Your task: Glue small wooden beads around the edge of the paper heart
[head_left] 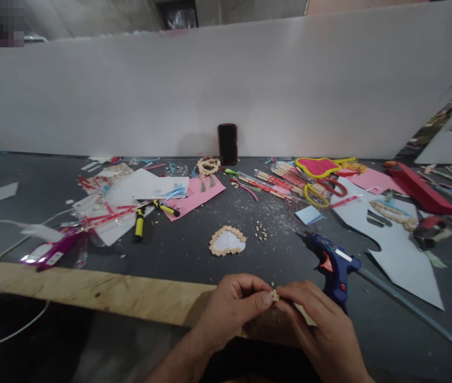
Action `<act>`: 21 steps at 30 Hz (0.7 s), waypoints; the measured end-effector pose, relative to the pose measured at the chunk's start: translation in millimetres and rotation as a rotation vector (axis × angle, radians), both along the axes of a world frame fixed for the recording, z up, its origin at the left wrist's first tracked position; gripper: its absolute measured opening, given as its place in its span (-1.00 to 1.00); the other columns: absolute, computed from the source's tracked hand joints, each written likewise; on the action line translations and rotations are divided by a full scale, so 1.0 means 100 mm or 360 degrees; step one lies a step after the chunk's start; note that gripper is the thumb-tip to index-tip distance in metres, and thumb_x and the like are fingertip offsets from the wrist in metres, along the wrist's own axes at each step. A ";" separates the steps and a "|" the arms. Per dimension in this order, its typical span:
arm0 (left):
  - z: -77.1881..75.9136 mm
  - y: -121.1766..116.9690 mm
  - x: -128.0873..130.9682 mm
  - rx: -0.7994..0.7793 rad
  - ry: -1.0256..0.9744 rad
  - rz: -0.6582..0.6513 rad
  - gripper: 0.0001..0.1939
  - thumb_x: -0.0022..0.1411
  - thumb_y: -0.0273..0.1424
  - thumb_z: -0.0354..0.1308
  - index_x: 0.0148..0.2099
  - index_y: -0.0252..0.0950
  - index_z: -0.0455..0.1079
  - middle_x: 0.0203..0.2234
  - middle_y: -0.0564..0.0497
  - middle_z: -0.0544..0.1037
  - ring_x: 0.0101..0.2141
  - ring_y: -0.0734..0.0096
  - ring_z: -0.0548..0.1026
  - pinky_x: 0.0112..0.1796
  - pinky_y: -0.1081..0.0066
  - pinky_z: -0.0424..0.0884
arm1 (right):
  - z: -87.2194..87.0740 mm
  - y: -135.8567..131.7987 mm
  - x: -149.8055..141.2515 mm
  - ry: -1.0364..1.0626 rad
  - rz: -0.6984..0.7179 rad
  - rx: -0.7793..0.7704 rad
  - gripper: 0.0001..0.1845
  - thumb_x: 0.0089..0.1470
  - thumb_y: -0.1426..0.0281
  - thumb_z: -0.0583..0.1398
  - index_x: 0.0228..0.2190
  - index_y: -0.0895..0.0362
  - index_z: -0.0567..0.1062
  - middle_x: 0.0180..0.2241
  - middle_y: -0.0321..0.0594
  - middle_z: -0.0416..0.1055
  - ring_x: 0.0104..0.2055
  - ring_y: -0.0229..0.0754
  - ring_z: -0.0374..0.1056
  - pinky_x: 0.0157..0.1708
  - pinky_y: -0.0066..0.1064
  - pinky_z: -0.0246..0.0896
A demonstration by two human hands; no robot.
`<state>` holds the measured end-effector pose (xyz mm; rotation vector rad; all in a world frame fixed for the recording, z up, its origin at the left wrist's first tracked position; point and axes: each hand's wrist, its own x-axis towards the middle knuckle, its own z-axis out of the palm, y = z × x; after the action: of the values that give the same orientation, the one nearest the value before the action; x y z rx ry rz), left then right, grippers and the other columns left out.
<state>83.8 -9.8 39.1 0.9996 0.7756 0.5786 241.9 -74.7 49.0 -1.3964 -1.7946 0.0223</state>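
Against a white panel (110, 90) stands a dark table (186, 234), with a wood strip (90, 287) along part of its near edge. Over that edge the 2 hands meet at a small pale cluster (275, 296). Left hand (240, 304): thumb and finger narrowed, pinching the cluster from its left. Right hand (321, 316): fingertips drawn close at the cluster's right; I cannot tell whether they pinch it too.

Just beyond the hands lies a white card (226, 242) with a beaded rim, loose beads (258, 230) scattered beside it. Near the right hand, a blue glue gun (332, 255) lies on its side, a clear rod (421, 317) stretching from its back end. Farther right are a cut white sheet (403, 260) and a red box (423, 189).

To the left lie yellow-handled pliers (139, 224), pink paper (194, 199) and a purple tool (60, 249). At the back, 1 phone (228, 143) leans upright against the panel.
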 end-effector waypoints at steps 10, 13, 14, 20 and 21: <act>0.01 -0.01 -0.02 0.0053 -0.0025 -0.0013 -0.72 -0.02 -0.22 0.34 -0.37 -0.37 0.52 -0.50 0.03 0.51 -0.46 0.54 0.35 -0.38 0.54 0.26 | 0.01 -0.01 -0.01 -0.0013 0.0025 -0.0019 -0.90 0.10 0.41 0.14 -0.33 0.07 0.47 -0.44 -0.28 0.50 -0.40 -0.31 0.43 -0.38 -0.54 0.35; 0.01 -0.01 -0.02 0.0062 -0.0024 -0.0023 -0.72 -0.01 -0.23 0.34 -0.36 -0.38 0.52 -0.50 0.03 0.50 -0.46 0.55 0.35 -0.38 0.55 0.25 | 0.02 -0.02 -0.01 -0.0010 0.0025 -0.0016 -0.90 0.10 0.41 0.14 -0.33 0.07 0.47 -0.44 -0.28 0.50 -0.40 -0.30 0.43 -0.39 -0.54 0.35; 0.01 -0.01 -0.02 0.0061 -0.0023 -0.0023 -0.71 -0.01 -0.23 0.34 -0.36 -0.38 0.52 -0.50 0.03 0.50 -0.47 0.55 0.34 -0.39 0.55 0.25 | 0.02 -0.02 -0.01 -0.0008 0.0024 -0.0014 -0.89 0.10 0.41 0.14 -0.32 0.07 0.47 -0.43 -0.28 0.50 -0.40 -0.30 0.43 -0.39 -0.54 0.35; 0.05 -0.03 -0.03 0.0063 -0.0024 -0.0015 -0.72 0.00 -0.23 0.33 -0.36 -0.38 0.52 -0.50 0.04 0.51 -0.47 0.56 0.35 -0.38 0.56 0.25 | -0.01 -0.03 -0.01 -0.0012 0.0005 0.0007 -0.89 0.11 0.40 0.14 -0.32 0.06 0.48 -0.42 -0.30 0.50 -0.38 -0.33 0.43 -0.36 -0.56 0.35; 0.05 -0.04 -0.03 0.0061 -0.0029 -0.0015 -0.73 0.00 -0.24 0.33 -0.36 -0.38 0.52 -0.50 0.04 0.51 -0.47 0.57 0.35 -0.38 0.56 0.26 | -0.01 -0.03 -0.01 -0.0018 0.0012 0.0003 -0.89 0.10 0.40 0.14 -0.31 0.06 0.48 -0.42 -0.30 0.50 -0.38 -0.33 0.43 -0.36 -0.56 0.35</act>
<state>81.0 -13.6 44.1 1.0313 0.7458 0.5955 241.3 -78.0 48.2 -1.3913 -1.8087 0.0167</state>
